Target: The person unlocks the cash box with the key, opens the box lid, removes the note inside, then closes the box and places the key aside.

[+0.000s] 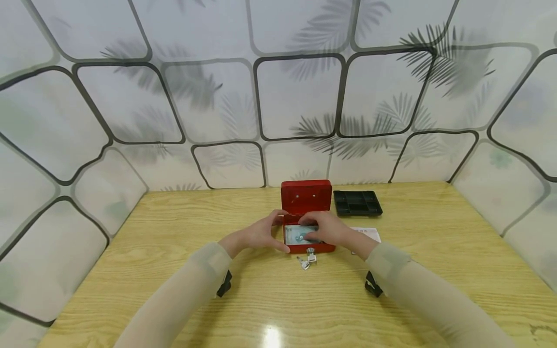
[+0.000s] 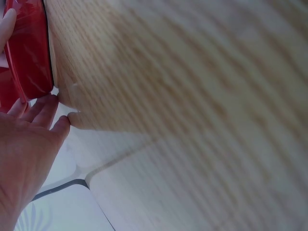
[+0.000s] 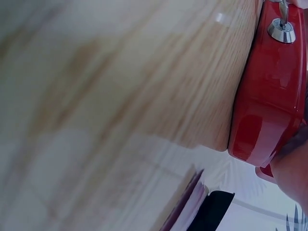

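The red box (image 1: 299,249) lies low centre-frame — left hand (image 1: 261,232) gripping its left end, fingers spread. Right hand (image 1: 329,227) overlies the paper (image 1: 293,235) inside; pinch cannot be determined.

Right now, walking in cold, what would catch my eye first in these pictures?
The bright red box toward the far side of the wooden table, its lid raised, with the left hand at its left side and the right hand over its opening. Next, the silvery keys at its front, then the black tray right of the lid.
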Available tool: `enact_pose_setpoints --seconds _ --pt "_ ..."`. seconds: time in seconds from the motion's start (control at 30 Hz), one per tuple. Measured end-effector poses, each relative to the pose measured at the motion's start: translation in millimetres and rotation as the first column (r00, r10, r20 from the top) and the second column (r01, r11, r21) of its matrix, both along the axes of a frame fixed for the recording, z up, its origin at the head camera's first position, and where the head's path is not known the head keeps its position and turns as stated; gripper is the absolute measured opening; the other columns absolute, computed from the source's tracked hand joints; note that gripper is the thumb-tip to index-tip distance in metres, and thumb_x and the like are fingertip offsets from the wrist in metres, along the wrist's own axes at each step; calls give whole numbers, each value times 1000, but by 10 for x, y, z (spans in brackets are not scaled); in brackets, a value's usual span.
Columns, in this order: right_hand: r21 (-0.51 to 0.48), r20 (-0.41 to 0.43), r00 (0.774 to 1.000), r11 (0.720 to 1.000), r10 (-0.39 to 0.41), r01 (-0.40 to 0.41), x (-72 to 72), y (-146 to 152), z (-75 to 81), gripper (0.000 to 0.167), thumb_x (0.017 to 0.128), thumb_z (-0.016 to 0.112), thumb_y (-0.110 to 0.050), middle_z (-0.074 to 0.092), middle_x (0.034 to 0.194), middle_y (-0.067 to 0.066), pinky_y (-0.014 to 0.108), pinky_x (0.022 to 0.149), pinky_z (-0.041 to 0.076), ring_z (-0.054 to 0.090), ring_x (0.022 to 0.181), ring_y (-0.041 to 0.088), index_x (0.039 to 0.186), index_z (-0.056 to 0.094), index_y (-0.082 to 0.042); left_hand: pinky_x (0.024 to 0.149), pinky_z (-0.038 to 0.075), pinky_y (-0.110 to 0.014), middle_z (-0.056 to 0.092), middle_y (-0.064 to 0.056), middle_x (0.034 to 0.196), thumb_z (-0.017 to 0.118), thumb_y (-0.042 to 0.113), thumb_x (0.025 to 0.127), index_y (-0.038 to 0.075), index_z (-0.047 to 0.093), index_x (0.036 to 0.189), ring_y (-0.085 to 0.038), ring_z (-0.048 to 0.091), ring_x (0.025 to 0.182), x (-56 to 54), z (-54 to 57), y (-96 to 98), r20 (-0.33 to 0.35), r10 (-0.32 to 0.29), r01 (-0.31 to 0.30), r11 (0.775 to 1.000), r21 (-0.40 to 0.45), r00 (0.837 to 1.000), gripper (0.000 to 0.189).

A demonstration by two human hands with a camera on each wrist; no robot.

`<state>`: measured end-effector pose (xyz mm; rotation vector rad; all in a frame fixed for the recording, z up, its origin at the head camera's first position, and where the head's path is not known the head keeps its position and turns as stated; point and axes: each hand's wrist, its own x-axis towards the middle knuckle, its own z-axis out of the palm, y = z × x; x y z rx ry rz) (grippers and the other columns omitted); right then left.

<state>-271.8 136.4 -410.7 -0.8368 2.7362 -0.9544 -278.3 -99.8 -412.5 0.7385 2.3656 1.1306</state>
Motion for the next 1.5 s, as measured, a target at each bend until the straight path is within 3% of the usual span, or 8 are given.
enact_pose_setpoints --seconds 1.2,1.5 --pt "-101 7 1000 995 -22 23 -13 29 32 24 84 76 -7 69 103 3 40 88 52 64 96 20 107 68 -6 115 20 -45 36 -15 149 84 21 78 11 26 145 -31 31 139 8 18 -2 5 4 -4 1000 -9 1000 89" --pt "-45 -36 999 999 -12 10 -21 28 -8 21 85 75 -11 69 102 0 41 87 52 63 96 20 106 69 -9 115 20 -45 36 -15 149 83 20 78 11 26 146 -31 31 139 14 11 -3 8 6 -6 1000 -8 1000 89"
